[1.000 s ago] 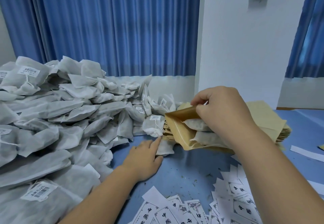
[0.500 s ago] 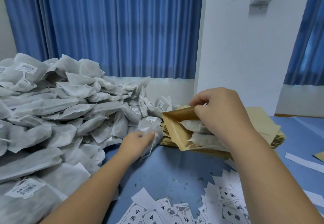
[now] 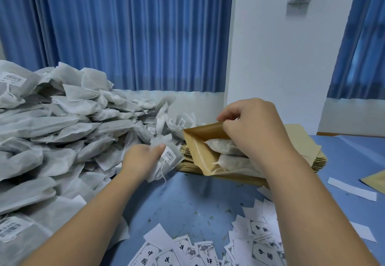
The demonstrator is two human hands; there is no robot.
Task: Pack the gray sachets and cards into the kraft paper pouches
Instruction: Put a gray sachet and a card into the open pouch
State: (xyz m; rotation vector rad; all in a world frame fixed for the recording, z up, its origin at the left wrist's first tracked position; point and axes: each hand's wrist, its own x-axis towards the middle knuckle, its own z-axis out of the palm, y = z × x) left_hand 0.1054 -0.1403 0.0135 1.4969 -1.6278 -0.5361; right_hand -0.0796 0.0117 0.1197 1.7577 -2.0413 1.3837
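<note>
My right hand [image 3: 252, 132] pinches the upper lip of an open kraft paper pouch [image 3: 200, 151], whose mouth faces left. Two gray sachets [image 3: 225, 147] lie inside it. My left hand [image 3: 139, 157] grips another gray sachet [image 3: 164, 161] with a white label and a string, lifted just left of the pouch mouth. A large heap of gray sachets [image 3: 62, 136] fills the left side of the table. White printed cards [image 3: 256, 238] lie scattered at the front.
A stack of flat kraft pouches [image 3: 312, 151] lies under and behind the open pouch. The table is covered in blue [image 3: 187, 199] with small crumbs. Loose white paper strips [image 3: 352, 188] and another kraft piece [image 3: 375, 179] lie at the right. Blue curtains and a white wall stand behind.
My left hand has left the table, picked a sachet from the edge of the heap and raised it toward the pouch mouth. My right hand has kept the pouch open in place.
</note>
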